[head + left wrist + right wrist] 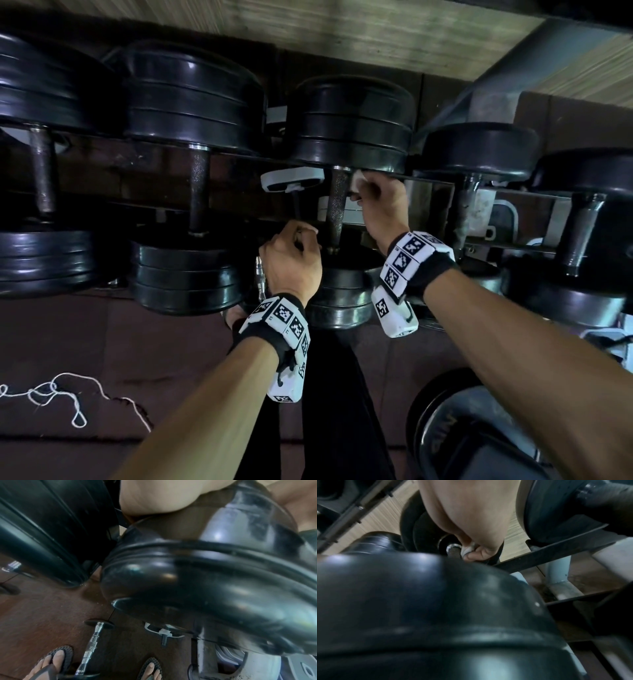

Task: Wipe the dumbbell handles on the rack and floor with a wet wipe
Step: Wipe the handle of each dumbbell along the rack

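A black dumbbell with a knurled steel handle (337,202) lies across the rack rails (431,181) in the middle of the head view. My right hand (376,198) pinches a crumpled white wet wipe (358,180) against the far end of that handle, just under the far head (349,120). The right wrist view shows the wipe (467,550) between fingertips and the handle's end (453,549). My left hand (294,253) is curled over the top of the dumbbell's near head (205,581), left of the handle; its fingertips are hidden.
More black dumbbells (195,192) fill the rack on both sides, close together. A small chrome dumbbell (92,646) lies on the brown floor between my sandalled feet (56,660). A white cord (51,394) lies at the left and a weight plate (462,438) at the lower right.
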### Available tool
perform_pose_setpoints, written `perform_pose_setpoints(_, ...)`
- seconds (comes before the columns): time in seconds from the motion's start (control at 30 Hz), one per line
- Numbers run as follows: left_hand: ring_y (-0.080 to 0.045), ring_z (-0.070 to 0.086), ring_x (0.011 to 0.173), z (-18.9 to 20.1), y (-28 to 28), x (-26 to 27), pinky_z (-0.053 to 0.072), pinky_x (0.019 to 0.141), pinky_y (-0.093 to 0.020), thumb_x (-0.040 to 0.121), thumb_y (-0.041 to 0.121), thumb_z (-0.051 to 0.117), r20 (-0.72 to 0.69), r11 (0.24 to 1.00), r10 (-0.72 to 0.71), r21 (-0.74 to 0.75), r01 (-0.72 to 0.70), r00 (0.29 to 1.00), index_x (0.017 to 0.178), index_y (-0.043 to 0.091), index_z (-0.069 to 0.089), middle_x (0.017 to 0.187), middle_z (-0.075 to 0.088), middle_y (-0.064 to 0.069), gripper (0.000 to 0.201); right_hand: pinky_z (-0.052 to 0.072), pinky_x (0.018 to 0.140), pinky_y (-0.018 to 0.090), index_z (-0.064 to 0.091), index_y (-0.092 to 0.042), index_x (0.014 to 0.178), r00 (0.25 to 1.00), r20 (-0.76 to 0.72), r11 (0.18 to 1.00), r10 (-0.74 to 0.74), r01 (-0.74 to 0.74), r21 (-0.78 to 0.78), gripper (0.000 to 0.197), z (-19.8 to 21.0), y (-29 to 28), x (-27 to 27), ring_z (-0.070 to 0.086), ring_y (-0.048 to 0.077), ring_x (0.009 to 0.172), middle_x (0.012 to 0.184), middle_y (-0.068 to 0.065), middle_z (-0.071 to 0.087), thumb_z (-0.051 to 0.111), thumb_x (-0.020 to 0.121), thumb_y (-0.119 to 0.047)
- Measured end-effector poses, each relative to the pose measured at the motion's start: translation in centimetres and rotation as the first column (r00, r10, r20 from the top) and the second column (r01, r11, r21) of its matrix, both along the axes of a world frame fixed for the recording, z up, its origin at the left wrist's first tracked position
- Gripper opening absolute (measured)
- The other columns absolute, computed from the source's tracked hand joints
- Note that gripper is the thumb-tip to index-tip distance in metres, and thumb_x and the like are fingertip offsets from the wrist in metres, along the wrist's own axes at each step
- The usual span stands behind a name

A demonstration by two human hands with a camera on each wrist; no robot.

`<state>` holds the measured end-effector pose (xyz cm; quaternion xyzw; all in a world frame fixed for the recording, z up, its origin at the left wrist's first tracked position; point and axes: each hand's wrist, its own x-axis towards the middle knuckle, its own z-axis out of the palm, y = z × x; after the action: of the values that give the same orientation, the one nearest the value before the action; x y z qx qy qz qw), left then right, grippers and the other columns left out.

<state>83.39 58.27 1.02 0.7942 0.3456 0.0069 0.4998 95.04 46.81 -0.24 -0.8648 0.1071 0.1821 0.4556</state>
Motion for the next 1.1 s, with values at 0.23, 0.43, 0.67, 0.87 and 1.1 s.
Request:
perform_pose_setpoints(0.23,-0.013,0.068,0.064,0.0,0.0,0.0,0.055,0.076,-0.042,0.086,0.033,0.038,-0.002,1.000,-0.011,0.025,0.011,1.000,0.080,0.025,0.066,0.062,0.067,0.009,0.030,0.053,0.076,0.027,0.072,-0.008,0.094,0.982,0.179,0.998,0.056,-0.055,-0.008,0.017,2.5,0.9,-1.6,0.070,0.021,0.079,0.084,0.008,0.073,0.056,0.097,-0.009)
perform_pose_setpoints(0.43,-0.019,0.068,0.065,0.1,0.2,0.0,0.055,0.076,-0.042,0.083,0.033,0.037,0.004,0.997,-0.051,0.053,0.050,0.999,0.077,0.025,0.067,0.064,0.069,0.006,0.032,0.034,0.061,0.001,0.074,-0.003,0.094,0.960,0.240,0.989,0.146,-0.143,-0.031,0.016,3.8,3.6,-2.0,0.054,0.007,0.069,0.082,0.009,0.073,0.058,0.094,-0.007)
perform_pose_setpoints(0.67,-0.018,0.066,0.065,0.0,0.2,-0.1,0.054,0.078,-0.046,0.084,0.032,0.037,-0.015,0.998,-0.042,0.036,0.043,0.999,0.076,0.025,0.066,0.062,0.068,0.008,0.032,0.057,0.077,0.040,0.070,-0.014,0.087,0.961,-0.082,0.962,-0.266,0.259,-0.087,0.018,1.9,0.0,-1.8,0.069,0.026,0.080,0.082,0.009,0.073,0.053,0.093,-0.017)
perform_pose_setpoints(0.87,-0.018,0.066,0.066,0.3,0.1,0.1,0.052,0.081,-0.045,0.081,0.035,0.035,-0.038,0.999,-0.031,0.032,0.033,0.999,0.074,0.024,0.067,0.062,0.067,0.007,0.034,0.059,0.077,0.051,0.073,-0.022,0.076,0.991,-0.109,0.997,-0.076,0.072,-0.040,0.019,-0.2,1.4,1.0,0.072,0.025,0.080,0.074,-0.003,0.071,0.062,0.091,-0.020)
perform_pose_setpoints(1.1,-0.020,0.066,0.065,0.6,0.2,0.1,0.053,0.080,-0.046,0.081,0.035,0.035,-0.029,0.999,-0.042,0.026,0.042,0.999,0.074,0.025,0.067,0.062,0.067,0.007,0.035,0.058,0.081,0.041,0.075,-0.018,0.082,0.997,0.009,0.995,-0.077,0.077,-0.068,0.017,1.3,1.3,0.0,0.071,0.020,0.078,0.079,0.000,0.073,0.061,0.091,-0.018)
